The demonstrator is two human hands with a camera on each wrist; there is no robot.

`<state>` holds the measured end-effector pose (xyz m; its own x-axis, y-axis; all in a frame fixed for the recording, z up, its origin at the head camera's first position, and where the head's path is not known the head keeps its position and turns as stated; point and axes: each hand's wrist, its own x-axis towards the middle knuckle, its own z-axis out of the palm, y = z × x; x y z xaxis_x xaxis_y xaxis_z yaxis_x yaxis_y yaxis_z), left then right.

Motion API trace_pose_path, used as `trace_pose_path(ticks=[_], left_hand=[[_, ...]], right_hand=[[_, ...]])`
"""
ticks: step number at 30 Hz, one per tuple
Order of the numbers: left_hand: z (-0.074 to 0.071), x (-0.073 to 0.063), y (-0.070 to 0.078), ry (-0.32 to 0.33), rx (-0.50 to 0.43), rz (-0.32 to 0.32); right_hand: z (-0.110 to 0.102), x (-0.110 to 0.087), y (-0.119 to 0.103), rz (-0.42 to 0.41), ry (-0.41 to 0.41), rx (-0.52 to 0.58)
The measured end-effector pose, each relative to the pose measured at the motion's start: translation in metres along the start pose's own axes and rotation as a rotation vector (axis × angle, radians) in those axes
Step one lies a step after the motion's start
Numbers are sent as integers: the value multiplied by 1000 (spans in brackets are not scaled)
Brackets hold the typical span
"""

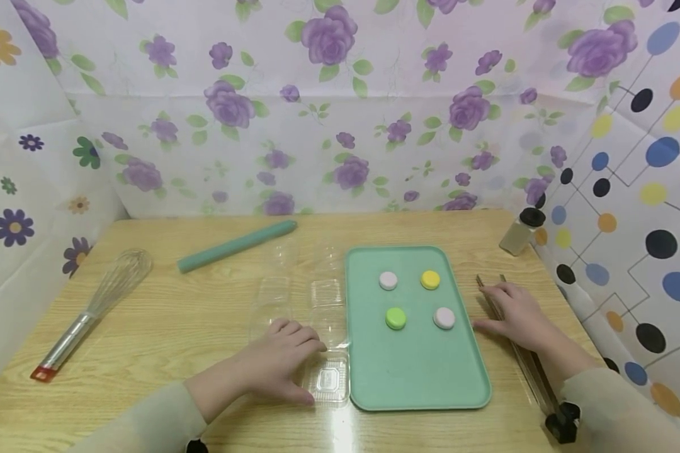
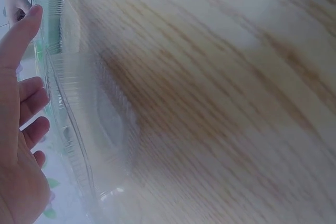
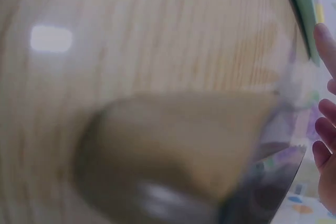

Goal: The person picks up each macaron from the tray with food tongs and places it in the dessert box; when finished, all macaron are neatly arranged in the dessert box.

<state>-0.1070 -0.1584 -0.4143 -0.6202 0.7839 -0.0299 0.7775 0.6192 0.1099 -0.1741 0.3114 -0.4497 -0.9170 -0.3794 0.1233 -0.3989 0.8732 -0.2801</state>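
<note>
Pale cloth sleeves [image 1: 147, 420] nearest, at 4 and 7 o'clock. Metal tongs [image 1: 544, 377], long narrow V, lie at 4, axis 5-to-11, tips toward 11. Right hand [image 1: 515, 318] is over them, fingers loosely spread, nothing gripped; contact can't tell. Left hand [image 1: 280, 362] at 7, half-spread, empty, by clear ribbed plastic boxes [image 1: 332, 380]. Rounded teal tray [image 1: 396, 377] at 5 carries four smooth discs [image 1: 395, 318].

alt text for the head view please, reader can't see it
A left hand by clear plastic containers and a right hand over metal tongs flank a green tray on a wooden table. The tray holds four small discs: two pale pink, one yellow, one green. A whisk, green rod and black-capped shaker are nearby.
</note>
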Motion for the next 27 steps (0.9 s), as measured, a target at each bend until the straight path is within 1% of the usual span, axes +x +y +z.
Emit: trace_pose_path(ticks=[6, 11, 13, 19, 23, 27], left_hand=[[2, -1, -1, 9, 0, 7], [2, -2, -2, 19, 39, 25], [2, -2, -1, 20, 56, 31], [1, -1, 0, 20, 69, 36], [1, -1, 0, 24, 78, 36], [0, -1, -1, 23, 81, 30]], right_hand=[[-3, -3, 8, 49, -11, 33], [0, -6, 16, 68, 50, 4], [1, -7, 19, 98, 63, 15], [3, -8, 20, 247, 12, 152], [1, -4, 17, 302, 6, 237], [-1, 2, 14, 363, -4, 288]])
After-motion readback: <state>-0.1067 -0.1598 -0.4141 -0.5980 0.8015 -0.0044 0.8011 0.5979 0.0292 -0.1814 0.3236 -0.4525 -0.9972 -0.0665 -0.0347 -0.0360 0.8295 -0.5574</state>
